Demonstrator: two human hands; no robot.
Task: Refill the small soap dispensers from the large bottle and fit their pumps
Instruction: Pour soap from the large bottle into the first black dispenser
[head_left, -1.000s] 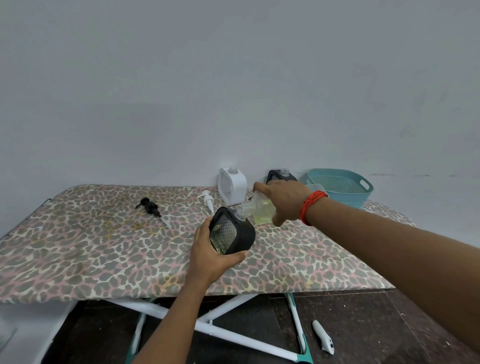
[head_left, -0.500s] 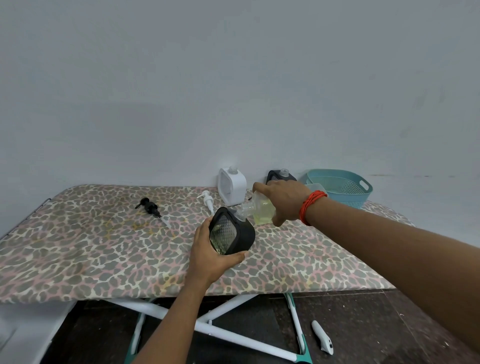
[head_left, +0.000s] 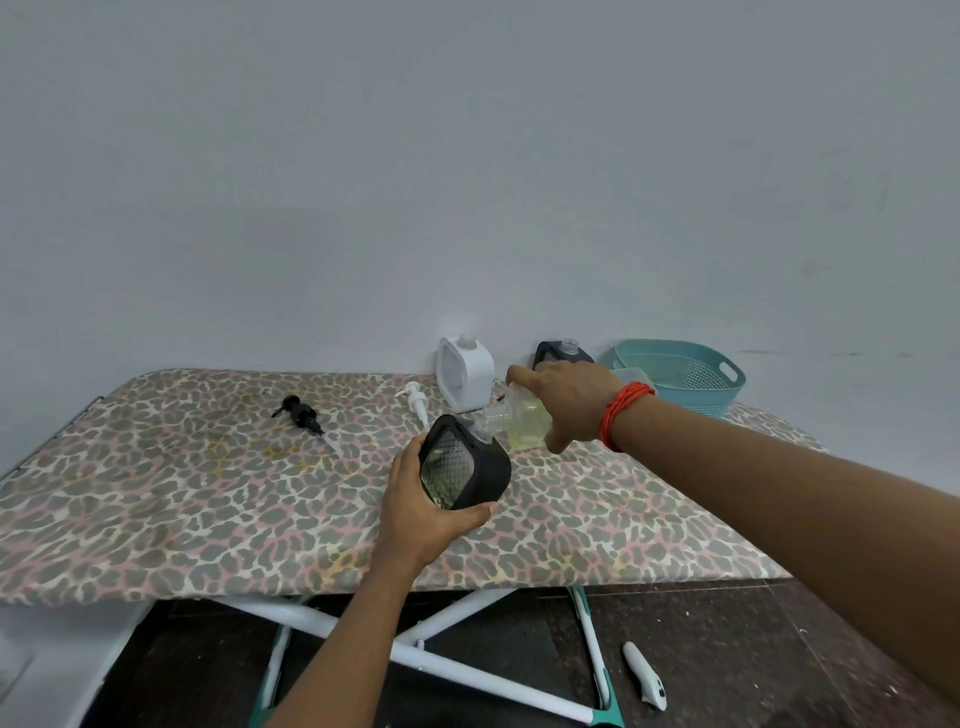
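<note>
Yellowish soap in the large bottle, tipped by the gripping right hand, meets the black dispenser, which the left hand clasps, tilted to catch it.

Left of the white dispenser the tabletop lies open apart from the white pump and black pump. In front of it the left hand gripping a black dispenser and the right hand holding the bottle block passage. Right of it, a teal basket crowds the wall.
</note>
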